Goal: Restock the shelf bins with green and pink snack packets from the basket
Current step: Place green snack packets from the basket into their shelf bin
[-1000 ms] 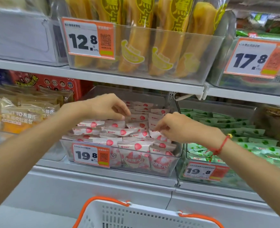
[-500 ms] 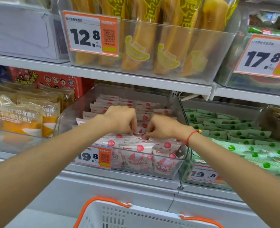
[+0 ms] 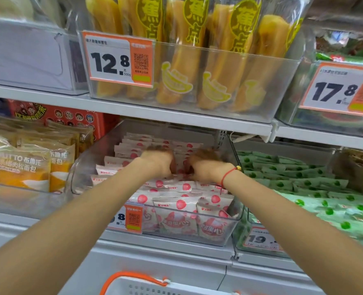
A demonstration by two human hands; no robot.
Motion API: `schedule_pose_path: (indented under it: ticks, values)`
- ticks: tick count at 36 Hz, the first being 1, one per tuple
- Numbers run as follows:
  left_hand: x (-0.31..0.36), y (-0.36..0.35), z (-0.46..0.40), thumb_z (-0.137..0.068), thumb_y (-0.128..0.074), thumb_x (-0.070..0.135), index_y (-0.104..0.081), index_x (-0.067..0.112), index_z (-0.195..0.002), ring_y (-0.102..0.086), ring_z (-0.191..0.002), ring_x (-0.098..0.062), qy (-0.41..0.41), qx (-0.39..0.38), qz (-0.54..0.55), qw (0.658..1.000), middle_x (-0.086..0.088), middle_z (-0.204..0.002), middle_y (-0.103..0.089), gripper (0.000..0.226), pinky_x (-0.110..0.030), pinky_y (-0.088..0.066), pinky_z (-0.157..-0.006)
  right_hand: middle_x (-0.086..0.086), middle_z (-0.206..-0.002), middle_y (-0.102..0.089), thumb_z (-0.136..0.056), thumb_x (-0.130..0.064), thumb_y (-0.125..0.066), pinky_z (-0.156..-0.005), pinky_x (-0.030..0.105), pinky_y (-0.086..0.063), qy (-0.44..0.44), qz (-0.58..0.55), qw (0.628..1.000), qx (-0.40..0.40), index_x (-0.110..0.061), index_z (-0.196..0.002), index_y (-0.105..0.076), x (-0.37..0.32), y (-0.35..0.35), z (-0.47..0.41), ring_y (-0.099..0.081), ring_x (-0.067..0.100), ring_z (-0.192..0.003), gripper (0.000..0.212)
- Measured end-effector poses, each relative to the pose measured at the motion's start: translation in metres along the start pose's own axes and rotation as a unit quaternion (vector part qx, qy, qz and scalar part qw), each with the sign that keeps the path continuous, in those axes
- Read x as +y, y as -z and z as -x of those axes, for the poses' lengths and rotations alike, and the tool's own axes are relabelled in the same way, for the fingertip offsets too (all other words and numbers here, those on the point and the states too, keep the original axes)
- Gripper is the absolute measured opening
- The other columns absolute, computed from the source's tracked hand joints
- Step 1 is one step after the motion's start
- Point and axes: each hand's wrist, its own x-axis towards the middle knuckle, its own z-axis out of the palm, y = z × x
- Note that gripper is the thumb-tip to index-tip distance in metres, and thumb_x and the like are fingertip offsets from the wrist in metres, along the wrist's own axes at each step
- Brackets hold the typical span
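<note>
With your left hand (image 3: 158, 161) and right hand (image 3: 205, 163) pressed among the pink packets (image 3: 176, 206) mid-bin, fingers blurred and their grip impossible to tell, beware toppling the upright rows; green packets (image 3: 304, 179) fill the adjacent bin.

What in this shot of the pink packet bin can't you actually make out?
Head view only:
- Left hand and right hand: motion-blurred, so their grip on the pink packets is unreadable.
- Pink bin's price tag: the left forearm covers its first digits.
- Green bin's price tag: the right forearm covers its right part.
- Basket: cut off by the bottom edge, contents unseen.
</note>
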Motion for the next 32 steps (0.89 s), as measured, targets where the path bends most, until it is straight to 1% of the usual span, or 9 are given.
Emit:
schedule_pose_path:
  ticks: [3,6,12,15,18,21,24,27,32]
  values:
    - [0.0,0.005,0.002,-0.087,-0.061,0.027,-0.064,0.021,-0.103,-0.058,-0.087,-0.022,0.001,0.048,-0.044,0.998,-0.002,-0.101,-0.064,0.018,-0.029,-0.046,-0.071,0.005,-0.107,-0.066,-0.086,-0.042,-0.065,-0.083,0.03,-0.051,0.004,-0.042,0.999,0.004,-0.013,-0.114,-0.064,0.002,0.004,-0.003,-0.061,0.022,-0.091,0.04]
    - [-0.009,0.005,0.002,-0.085,-0.063,0.031,-0.066,0.026,-0.11,-0.06,-0.094,-0.022,-0.016,0.085,-0.046,0.995,-0.002,-0.108,-0.066,0.026,-0.032,-0.051,-0.082,0.004,-0.102,-0.066,-0.083,-0.041,-0.068,-0.079,0.029,-0.051,0.012,-0.061,0.997,0.035,-0.012,-0.107,-0.066,0.004,0.002,0.001,-0.061,0.022,-0.087,0.037]
    - [-0.018,-0.001,0.0,-0.088,-0.061,0.03,-0.071,0.03,-0.106,-0.062,-0.087,-0.016,-0.063,-0.013,0.017,0.998,0.004,-0.108,-0.069,0.021,-0.029,-0.051,-0.08,-0.002,-0.079,-0.058,-0.088,-0.044,-0.061,-0.062,0.026,-0.043,0.018,-0.06,0.998,-0.028,-0.016,-0.086,-0.06,0.005,-0.002,0.002,-0.055,0.018,-0.075,0.028]
    - [-0.028,0.015,0.0,-0.092,-0.057,0.034,-0.07,0.03,-0.106,-0.06,-0.093,-0.017,-0.05,0.015,0.115,0.992,0.007,-0.111,-0.064,0.02,-0.032,-0.05,-0.086,-0.001,-0.098,-0.069,-0.091,-0.039,-0.058,-0.075,0.027,-0.05,-0.01,-0.105,0.994,0.037,-0.023,-0.098,-0.073,0.016,0.02,0.002,-0.063,0.019,-0.086,0.023]
    - [-0.027,0.013,-0.002,-0.092,-0.054,0.034,-0.069,0.03,-0.105,-0.06,-0.096,-0.018,-0.035,0.047,0.072,0.996,0.006,-0.112,-0.064,0.021,-0.03,-0.051,-0.084,0.0,-0.117,-0.066,-0.09,-0.032,-0.057,-0.088,0.029,-0.05,-0.027,-0.023,0.997,0.074,-0.032,-0.104,-0.07,0.02,0.017,-0.006,-0.062,0.024,-0.103,0.019]
    - [-0.012,-0.002,-0.005,-0.092,-0.056,0.029,-0.067,0.022,-0.109,-0.06,-0.087,-0.019,-0.014,0.024,0.012,1.0,-0.001,-0.108,-0.066,0.022,-0.03,-0.052,-0.076,0.0,-0.107,-0.064,-0.09,-0.044,-0.057,-0.084,0.029,-0.05,-0.036,0.03,0.998,0.045,-0.023,-0.105,-0.067,0.007,-0.001,-0.014,-0.06,0.02,-0.092,0.027]
    - [-0.002,-0.004,-0.009,-0.092,-0.057,0.018,-0.062,0.012,-0.113,-0.058,-0.091,-0.025,0.007,0.059,-0.021,0.998,-0.007,-0.106,-0.061,0.023,-0.029,-0.047,-0.076,0.004,-0.103,-0.064,-0.095,-0.032,-0.055,-0.081,0.03,-0.048,-0.035,0.067,0.995,0.061,-0.014,-0.101,-0.063,0.0,-0.005,-0.02,-0.057,0.02,-0.086,0.021]
    - [-0.008,0.007,-0.012,-0.087,-0.064,0.026,-0.064,0.016,-0.113,-0.057,-0.102,-0.028,0.016,0.097,-0.047,0.994,-0.01,-0.115,-0.058,0.028,-0.031,-0.041,-0.079,0.003,-0.105,-0.063,-0.091,-0.038,-0.058,-0.092,0.034,-0.044,-0.027,0.047,0.996,0.07,-0.015,-0.108,-0.064,0.001,0.005,-0.021,-0.058,0.023,-0.096,0.029]
    - [-0.01,-0.007,-0.018,-0.087,-0.063,0.032,-0.069,0.022,-0.1,-0.053,-0.083,-0.021,-0.001,0.08,-0.022,0.997,-0.001,-0.101,-0.062,0.017,-0.029,-0.044,-0.077,0.009,-0.108,-0.064,-0.092,-0.039,-0.055,-0.087,0.033,-0.051,-0.027,-0.083,0.996,-0.009,-0.011,-0.112,-0.062,-0.002,-0.011,-0.009,-0.061,0.025,-0.096,0.035]
